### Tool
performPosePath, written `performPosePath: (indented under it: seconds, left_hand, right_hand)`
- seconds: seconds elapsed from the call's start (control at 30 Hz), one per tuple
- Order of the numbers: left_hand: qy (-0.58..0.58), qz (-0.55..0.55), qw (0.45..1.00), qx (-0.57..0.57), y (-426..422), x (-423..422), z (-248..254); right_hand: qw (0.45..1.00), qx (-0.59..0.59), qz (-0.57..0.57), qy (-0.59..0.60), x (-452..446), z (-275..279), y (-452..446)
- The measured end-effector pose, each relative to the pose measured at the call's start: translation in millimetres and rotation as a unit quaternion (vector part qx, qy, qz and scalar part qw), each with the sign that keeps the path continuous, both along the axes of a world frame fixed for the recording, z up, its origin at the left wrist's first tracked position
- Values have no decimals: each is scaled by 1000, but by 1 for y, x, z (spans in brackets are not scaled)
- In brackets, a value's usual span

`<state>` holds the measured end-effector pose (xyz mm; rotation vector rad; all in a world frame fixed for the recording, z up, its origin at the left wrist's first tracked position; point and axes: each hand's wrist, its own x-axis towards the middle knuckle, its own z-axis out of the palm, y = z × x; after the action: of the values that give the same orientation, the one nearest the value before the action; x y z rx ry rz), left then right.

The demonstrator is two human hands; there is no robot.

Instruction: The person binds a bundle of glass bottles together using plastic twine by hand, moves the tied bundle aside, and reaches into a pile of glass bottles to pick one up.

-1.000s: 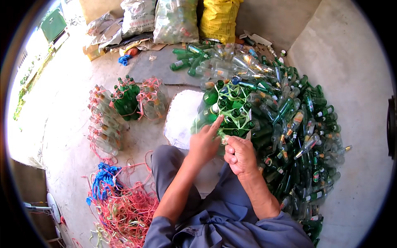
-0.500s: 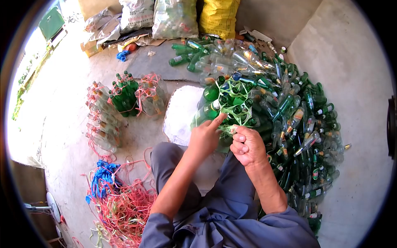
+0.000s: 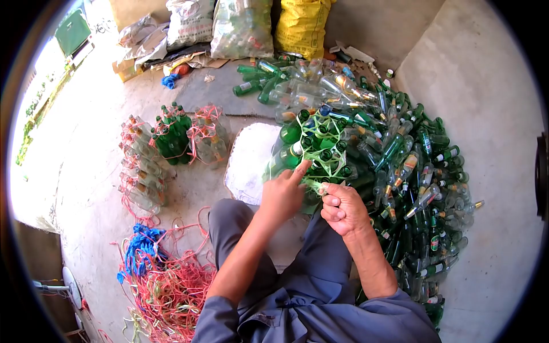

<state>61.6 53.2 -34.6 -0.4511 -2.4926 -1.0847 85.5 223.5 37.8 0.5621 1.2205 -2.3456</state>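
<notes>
A cluster of upright green glass bottles (image 3: 294,134) stands just beyond my knees, its necks laced together with light green plastic strap (image 3: 333,167). My right hand (image 3: 345,210) is closed, pinching a bunched end of this strap between thumb and fingers at the near side of the cluster. My left hand (image 3: 283,191) is beside it, index finger stretched to the strap at the near bottle necks and the other fingers curled in. Its thumb and whatever lies under the palm are mostly hidden.
Loose bottles (image 3: 394,148) lie heaped on the right. Bundles tied with pink strap (image 3: 140,160) stand at left. A tangle of pink strap (image 3: 171,291) and blue strap (image 3: 143,248) lies front left. A white pad (image 3: 250,160) is ahead; filled sacks (image 3: 243,28) line the back.
Both hands stay at the strap, with my right hand slightly lower and nearer me. The bottle cluster appears shifted slightly left and tilted a little.
</notes>
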Motion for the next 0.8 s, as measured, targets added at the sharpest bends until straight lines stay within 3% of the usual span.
performPosePath:
  seconds: [0.2, 0.3, 0.53, 0.63, 0.8]
  left_hand:
    - [91, 23, 996, 0, 8, 17, -9]
    - [136, 52, 986, 82, 24, 36, -6]
    - [200, 42, 967, 153, 33, 39, -10]
    - [155, 19, 980, 120, 26, 49, -10]
    - [40, 13, 980, 193, 24, 66, -2]
  right_hand:
    - [999, -28, 14, -11, 6, -3, 0]
    - [1000, -26, 6, -14, 8, -2, -3]
    - [999, -17, 27, -17, 15, -9, 1]
    - [999, -16, 39, -14, 19, -10, 3]
    - [999, -9, 51, -3, 23, -16, 3]
